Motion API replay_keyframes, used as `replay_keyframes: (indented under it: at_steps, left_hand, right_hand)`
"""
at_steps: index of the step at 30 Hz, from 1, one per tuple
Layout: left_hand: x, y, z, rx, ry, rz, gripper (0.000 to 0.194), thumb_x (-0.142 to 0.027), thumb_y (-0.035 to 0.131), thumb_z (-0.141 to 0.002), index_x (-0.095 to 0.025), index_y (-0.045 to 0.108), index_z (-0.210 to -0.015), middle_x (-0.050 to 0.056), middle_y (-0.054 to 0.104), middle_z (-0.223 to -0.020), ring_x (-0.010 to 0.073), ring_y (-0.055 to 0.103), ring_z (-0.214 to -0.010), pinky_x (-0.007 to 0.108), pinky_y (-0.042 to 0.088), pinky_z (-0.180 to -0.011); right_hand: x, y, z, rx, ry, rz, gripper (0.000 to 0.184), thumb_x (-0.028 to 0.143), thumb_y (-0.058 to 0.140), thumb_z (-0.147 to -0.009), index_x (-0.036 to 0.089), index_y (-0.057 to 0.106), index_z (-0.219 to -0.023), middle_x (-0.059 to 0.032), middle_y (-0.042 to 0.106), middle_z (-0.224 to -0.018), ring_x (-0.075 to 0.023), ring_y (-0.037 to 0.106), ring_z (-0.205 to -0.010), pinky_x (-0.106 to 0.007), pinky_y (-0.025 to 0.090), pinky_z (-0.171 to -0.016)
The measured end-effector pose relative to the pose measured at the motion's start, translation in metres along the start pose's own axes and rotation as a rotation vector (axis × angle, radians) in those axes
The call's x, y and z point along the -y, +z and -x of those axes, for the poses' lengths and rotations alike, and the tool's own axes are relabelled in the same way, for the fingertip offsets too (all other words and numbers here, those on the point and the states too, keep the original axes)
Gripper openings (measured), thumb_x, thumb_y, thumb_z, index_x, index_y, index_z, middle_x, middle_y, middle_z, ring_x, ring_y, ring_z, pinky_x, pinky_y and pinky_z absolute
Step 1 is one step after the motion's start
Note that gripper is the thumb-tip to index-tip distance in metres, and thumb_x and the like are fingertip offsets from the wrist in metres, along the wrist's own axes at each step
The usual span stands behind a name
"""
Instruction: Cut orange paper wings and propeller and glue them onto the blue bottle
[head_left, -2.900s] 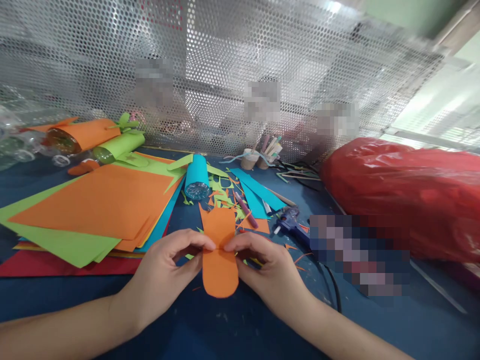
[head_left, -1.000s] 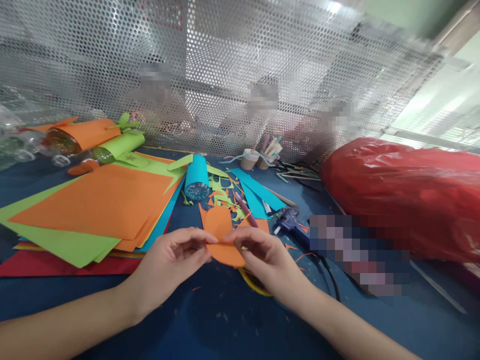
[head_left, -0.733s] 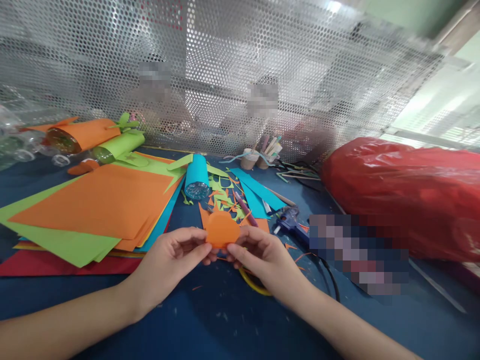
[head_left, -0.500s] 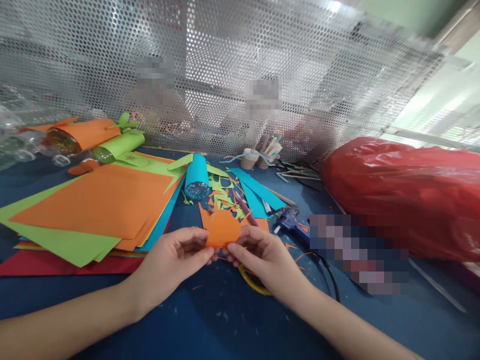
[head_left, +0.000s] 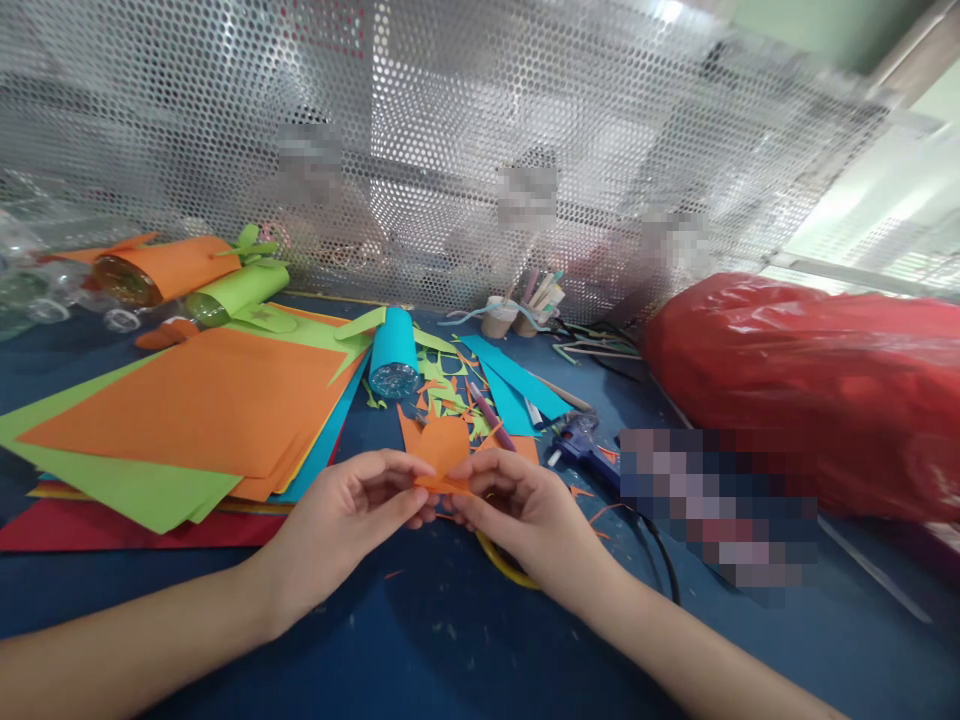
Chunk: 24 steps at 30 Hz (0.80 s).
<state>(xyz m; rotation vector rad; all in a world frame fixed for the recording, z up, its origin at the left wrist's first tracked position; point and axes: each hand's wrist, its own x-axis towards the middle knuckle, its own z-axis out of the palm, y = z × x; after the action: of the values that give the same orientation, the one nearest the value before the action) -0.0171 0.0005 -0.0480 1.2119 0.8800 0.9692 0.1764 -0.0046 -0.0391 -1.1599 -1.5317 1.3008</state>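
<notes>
Between my two hands is a small orange paper cutout (head_left: 444, 445) with a rounded top, bent along its lower edge. My left hand (head_left: 367, 500) pinches its left side between thumb and fingers. The right side is pinched by my right hand (head_left: 506, 495). Beneath and behind the cutout lie green and orange paper scraps (head_left: 450, 390) and a purple pen (head_left: 491, 415). A yellow ring-shaped handle (head_left: 510, 565) shows partly under my right hand; the rest of it is hidden. A blue paper-wrapped bottle piece (head_left: 394, 350) stands just beyond the scraps.
Stacked coloured paper (head_left: 187, 400) lies on the left, below orange and green wrapped bottles (head_left: 172, 272). To the right are blue paper strips (head_left: 517, 380), a blue glue gun (head_left: 585, 450) with its cord and a red plastic bag (head_left: 810, 390). Cups of sticks (head_left: 499, 318) stand near the perforated metal screen (head_left: 450, 130).
The orange cutout's lower edge has been folded up toward me, and its rounded part now leans back. My right fingers have shifted slightly left over it.
</notes>
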Motion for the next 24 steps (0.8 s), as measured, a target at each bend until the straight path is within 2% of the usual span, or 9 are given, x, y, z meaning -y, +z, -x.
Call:
replay_keyframes:
  at_steps: [3, 7, 14, 17, 20, 24]
  left_hand:
    - [0.001, 0.0, -0.001, 0.019, 0.004, -0.035, 0.023, -0.029, 0.066, -0.082, -0.018, 0.062, -0.101, 0.002, 0.073, -0.084, 0.0163, 0.069, -0.077, 0.03, 0.055, -0.077]
    - [0.002, 0.0, -0.001, -0.021, -0.015, -0.054, 0.033, -0.028, 0.065, -0.082, -0.022, 0.051, -0.112, -0.001, 0.074, -0.082, 0.0176, 0.071, -0.08, 0.031, 0.055, -0.08]
    - [0.001, 0.001, 0.001, 0.009, -0.002, -0.122, 0.03, -0.028, 0.063, -0.085, -0.027, 0.042, -0.105, -0.003, 0.077, -0.08, 0.0151, 0.071, -0.081, 0.026, 0.053, -0.079]
    - [0.003, 0.0, -0.001, 0.038, -0.031, -0.093, 0.03, -0.027, 0.067, -0.083, -0.025, 0.047, -0.105, -0.002, 0.076, -0.085, 0.0153, 0.07, -0.085, 0.026, 0.052, -0.081]
    - [0.006, -0.002, -0.002, 0.133, -0.022, -0.086, 0.023, -0.029, 0.067, -0.083, -0.022, 0.059, -0.103, 0.0, 0.073, -0.094, 0.0162, 0.067, -0.091, 0.027, 0.051, -0.084]
    - [0.005, -0.002, -0.001, 0.175, 0.009, -0.148, 0.018, -0.032, 0.059, -0.087, -0.018, 0.069, -0.091, 0.002, 0.07, -0.08, 0.0158, 0.065, -0.077, 0.026, 0.052, -0.071]
  right_hand:
    - [0.001, 0.0, 0.002, -0.009, -0.007, -0.019, 0.021, 0.025, 0.068, -0.077, 0.021, 0.059, -0.096, 0.001, 0.067, -0.074, -0.0139, 0.066, -0.067, -0.027, 0.052, -0.066]
    - [-0.003, 0.001, 0.002, -0.01, -0.039, -0.025, 0.027, 0.025, 0.065, -0.08, 0.024, 0.052, -0.104, 0.0022, 0.066, -0.074, -0.0141, 0.066, -0.068, -0.026, 0.052, -0.064]
    - [-0.005, 0.002, 0.002, 0.036, -0.106, -0.037, 0.036, 0.021, 0.066, -0.081, 0.025, 0.046, -0.11, -0.0014, 0.067, -0.09, -0.0175, 0.067, -0.082, -0.034, 0.054, -0.077]
    - [-0.001, 0.004, 0.004, 0.037, -0.147, -0.033, 0.037, 0.018, 0.064, -0.082, 0.026, 0.044, -0.112, 0.0001, 0.064, -0.087, -0.0165, 0.066, -0.083, -0.032, 0.053, -0.077]
    - [0.003, 0.006, 0.006, 0.026, -0.209, -0.001, 0.039, 0.014, 0.061, -0.083, 0.028, 0.042, -0.113, 0.0016, 0.063, -0.085, -0.016, 0.066, -0.081, -0.032, 0.053, -0.076]
    - [0.005, 0.009, 0.008, 0.009, -0.265, 0.033, 0.047, 0.01, 0.06, -0.083, 0.031, 0.039, -0.12, 0.0026, 0.063, -0.084, -0.0159, 0.066, -0.077, -0.034, 0.054, -0.075]
